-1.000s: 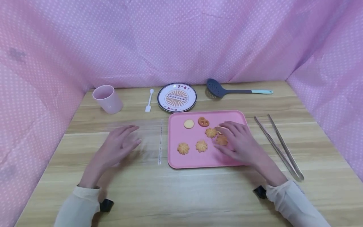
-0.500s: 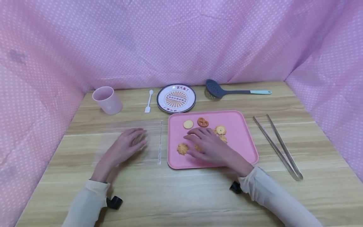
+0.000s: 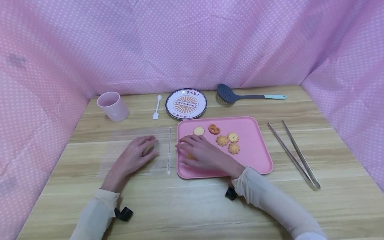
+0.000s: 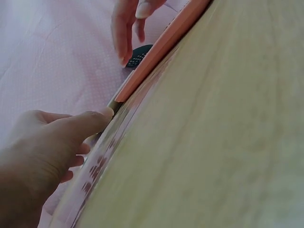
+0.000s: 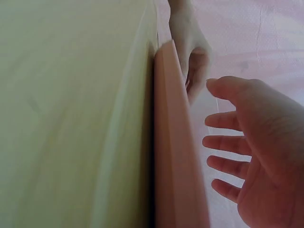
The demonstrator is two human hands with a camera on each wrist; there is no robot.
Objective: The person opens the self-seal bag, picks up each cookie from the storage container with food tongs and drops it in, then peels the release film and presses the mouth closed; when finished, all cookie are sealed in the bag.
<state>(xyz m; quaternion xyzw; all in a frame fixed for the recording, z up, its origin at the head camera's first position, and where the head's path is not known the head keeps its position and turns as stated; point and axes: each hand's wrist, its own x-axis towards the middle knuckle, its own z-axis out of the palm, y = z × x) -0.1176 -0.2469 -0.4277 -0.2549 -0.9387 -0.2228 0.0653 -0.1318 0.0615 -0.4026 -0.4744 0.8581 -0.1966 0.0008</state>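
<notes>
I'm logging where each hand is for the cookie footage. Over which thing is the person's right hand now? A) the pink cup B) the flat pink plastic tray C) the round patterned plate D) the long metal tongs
B: the right hand lies with spread fingers over the left part of the flat pink plastic tray, beside the cookies, well apart from the long metal tongs.

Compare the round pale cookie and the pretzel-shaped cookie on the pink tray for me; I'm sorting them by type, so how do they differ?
The round pale cookie is a plain, solid cream disc; the pretzel-shaped cookie is darker orange-brown with loops and holes. The round one lies nearer the right hand, the pretzel one farther right. Both lie flat, untouched, in the back row of the pink tray, and look similar in size.
</notes>
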